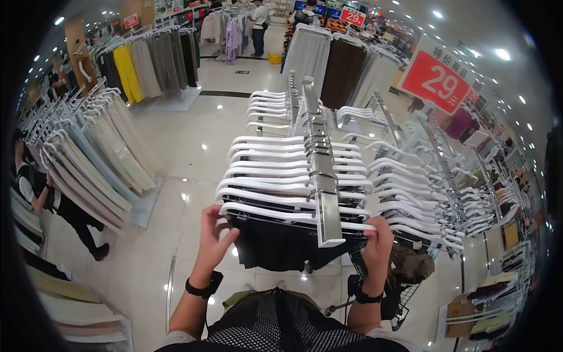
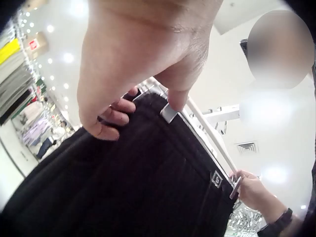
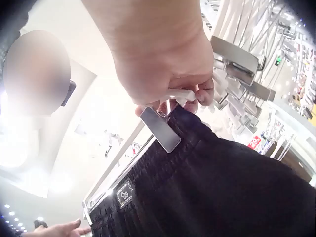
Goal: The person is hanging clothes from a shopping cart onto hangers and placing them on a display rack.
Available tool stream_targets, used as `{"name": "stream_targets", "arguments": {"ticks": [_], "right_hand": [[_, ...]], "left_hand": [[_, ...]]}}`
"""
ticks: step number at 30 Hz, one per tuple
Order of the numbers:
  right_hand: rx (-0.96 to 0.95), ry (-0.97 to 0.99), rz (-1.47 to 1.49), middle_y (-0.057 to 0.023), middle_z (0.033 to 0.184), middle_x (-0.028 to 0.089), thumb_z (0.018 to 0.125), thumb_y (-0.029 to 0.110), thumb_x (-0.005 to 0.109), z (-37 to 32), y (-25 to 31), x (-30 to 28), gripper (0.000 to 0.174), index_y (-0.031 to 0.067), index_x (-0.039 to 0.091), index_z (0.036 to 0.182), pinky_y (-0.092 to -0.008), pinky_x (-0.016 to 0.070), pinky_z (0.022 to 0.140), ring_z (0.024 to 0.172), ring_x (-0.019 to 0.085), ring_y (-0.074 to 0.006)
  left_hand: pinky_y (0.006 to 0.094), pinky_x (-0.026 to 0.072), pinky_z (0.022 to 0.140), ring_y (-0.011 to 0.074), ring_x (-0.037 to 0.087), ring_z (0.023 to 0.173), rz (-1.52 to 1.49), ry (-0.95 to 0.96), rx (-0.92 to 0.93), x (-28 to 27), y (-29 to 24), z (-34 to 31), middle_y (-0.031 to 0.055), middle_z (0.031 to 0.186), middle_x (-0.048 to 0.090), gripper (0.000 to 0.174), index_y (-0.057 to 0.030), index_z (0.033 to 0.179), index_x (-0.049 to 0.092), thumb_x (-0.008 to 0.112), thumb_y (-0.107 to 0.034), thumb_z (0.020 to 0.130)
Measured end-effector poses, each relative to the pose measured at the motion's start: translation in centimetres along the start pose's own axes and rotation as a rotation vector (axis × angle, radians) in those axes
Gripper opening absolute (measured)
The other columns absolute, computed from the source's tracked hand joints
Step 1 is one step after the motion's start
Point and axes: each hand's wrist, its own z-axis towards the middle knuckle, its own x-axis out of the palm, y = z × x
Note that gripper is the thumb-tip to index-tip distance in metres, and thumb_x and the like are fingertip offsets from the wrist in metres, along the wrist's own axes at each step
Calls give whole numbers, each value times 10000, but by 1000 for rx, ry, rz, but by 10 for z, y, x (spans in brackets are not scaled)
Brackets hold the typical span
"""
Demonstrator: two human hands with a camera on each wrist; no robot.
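Note:
My right hand [image 1: 378, 237] grips the right end of the front white hanger [image 1: 267, 213], fingers curled round it. Clipped under this hanger is a black elastic-waisted garment [image 3: 217, 182], with a small square label [image 3: 124, 193] on its waistband. A metal clip [image 3: 160, 129] holds the waistband just below my right fingers. My left hand [image 1: 212, 243] is at the hanger's other end, thumb apart from the loosely bent fingers. In the left wrist view, the garment's top corner and a second clip [image 2: 169, 113] lie between thumb and fingers.
More white hangers [image 1: 267, 154] hang behind on the metal rail [image 1: 328, 220]. Another hanger row [image 1: 410, 202] is at the right, under a red-and-white price sign [image 1: 437, 79]. A wheeled cart [image 1: 404, 302] stands by my right forearm. Trousers [image 1: 97, 170] and a person [image 1: 64, 205] are at the left.

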Motion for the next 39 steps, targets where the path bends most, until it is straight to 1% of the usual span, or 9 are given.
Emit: {"name": "stream_targets", "arguments": {"ticks": [8,11,13,17,24,27,32,36,39], "right_hand": [[11,10,610,-146,1157,637,807,745,691,-29,-73,44,922,31,432,1330,-397,486,950,1089,596,-239],[361,292,377,-119,1232,618,816,465,806,-105,-207,58,848,8,429,1422,-336,490,955,1076,594,-180],[200,609,234,-86,1215,630,828,412,815,-98,-173,79,742,-5,522,1368,-328,494,951,1031,611,-185],[503,1131,280,-104,1261,650,839,438,809,-107,-154,100,689,1,593,1326,-355,480,1011,1095,625,-241],[219,1488,25,-199,1341,648,818,576,763,-229,-312,168,747,75,623,1354,-412,454,1077,1272,589,-334],[603,1521,101,-208,1298,673,817,550,763,-230,-321,150,713,74,638,1334,-423,474,1047,1232,620,-329],[524,930,32,-207,1054,757,766,214,737,-263,-397,100,451,-34,719,1143,-421,560,896,981,730,-345],[783,666,182,-76,943,761,759,82,749,-258,-397,61,316,-13,747,1061,-369,540,874,893,697,-172],[820,709,275,-96,1151,709,813,82,740,-262,-406,59,608,6,555,1387,-352,504,960,1050,651,-199]], "left_hand": [[387,416,1111,223,526,1306,205,351,-372,-1,81,-33,160,1400,580,698,25,1422,510,839,-217,857],[381,425,1102,234,548,1284,381,518,-312,-5,133,-52,150,1371,612,654,6,1380,569,838,-285,859],[378,428,1099,266,550,1291,375,556,-373,1,149,-65,158,1387,603,663,-18,1396,563,828,-318,867],[379,430,1098,296,553,1296,455,584,-340,11,188,-88,155,1397,601,671,-19,1385,572,834,-328,851],[426,366,1166,345,507,1362,788,710,-280,-30,287,-93,203,1454,561,533,-9,1415,544,651,-282,969],[429,351,1180,381,446,1417,749,525,-355,-56,288,-99,237,1492,515,496,5,1420,527,582,-218,980],[445,492,1028,428,610,1228,1003,107,-305,-104,231,-99,259,1245,681,380,26,1279,623,616,-120,928],[418,498,1029,367,646,1188,761,377,-596,-122,192,-87,189,1263,697,594,-2,1338,605,816,-243,838],[409,454,1092,337,597,1259,772,690,-847,-154,187,-89,162,1353,653,755,-24,1392,578,893,-317,771]]}}
